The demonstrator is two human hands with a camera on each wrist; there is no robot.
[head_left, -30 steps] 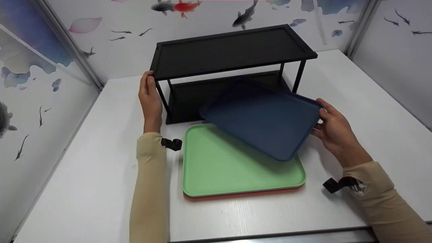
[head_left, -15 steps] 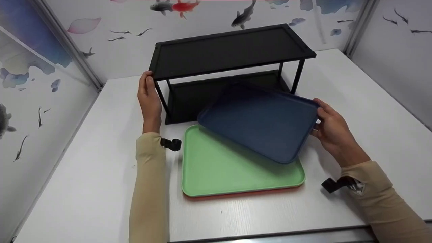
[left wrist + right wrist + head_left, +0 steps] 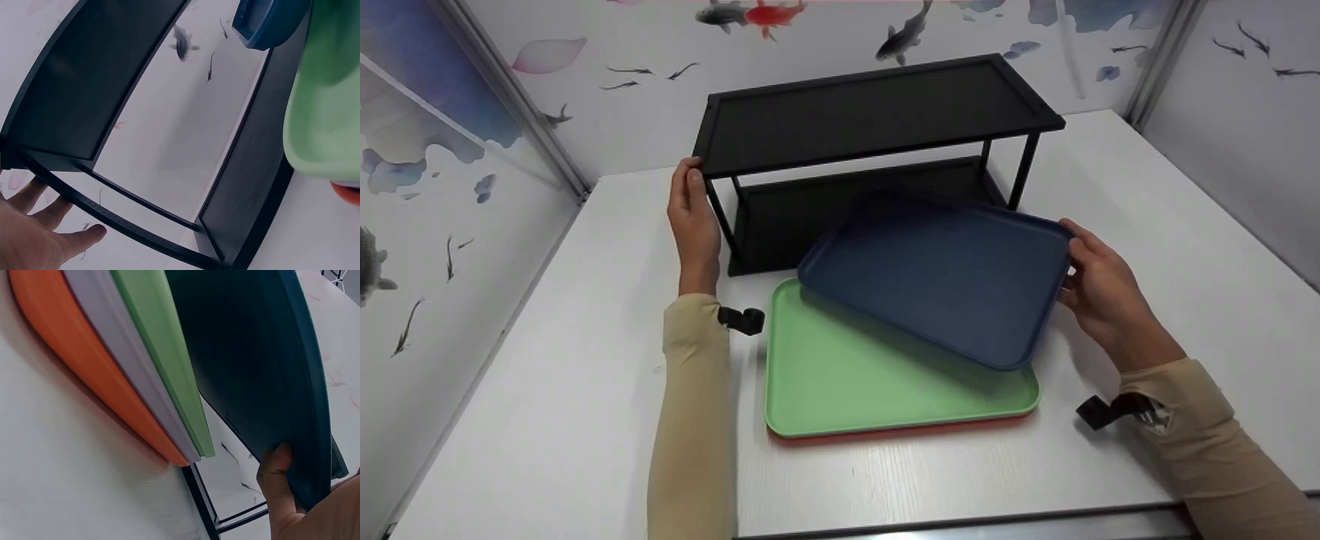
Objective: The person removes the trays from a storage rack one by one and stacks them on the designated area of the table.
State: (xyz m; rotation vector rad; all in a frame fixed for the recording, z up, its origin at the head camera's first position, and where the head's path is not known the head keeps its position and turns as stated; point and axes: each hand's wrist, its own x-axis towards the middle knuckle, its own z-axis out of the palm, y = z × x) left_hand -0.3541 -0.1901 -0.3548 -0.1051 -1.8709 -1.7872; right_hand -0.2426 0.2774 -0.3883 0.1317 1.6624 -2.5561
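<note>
My right hand pinches the right corner of a dark blue tray, which is held at an angle over the stacked trays. In the right wrist view a fingertip presses its underside. The blue tray's far end reaches between the levels of a black two-tier rack. With fingers extended, my left hand touches the rack's upper left corner; in the left wrist view its thumb stands apart from the frame. Below the blue tray lies a green tray, partly covered by it.
Under the green tray, a lilac tray and an orange tray show at their edges. The stack lies on a white table in front of the rack. Printed panels stand behind and at both sides.
The blue tray has shifted slightly toward the front and left, its near corner now further over the green tray. The left hand and the rack have stayed in place.
</note>
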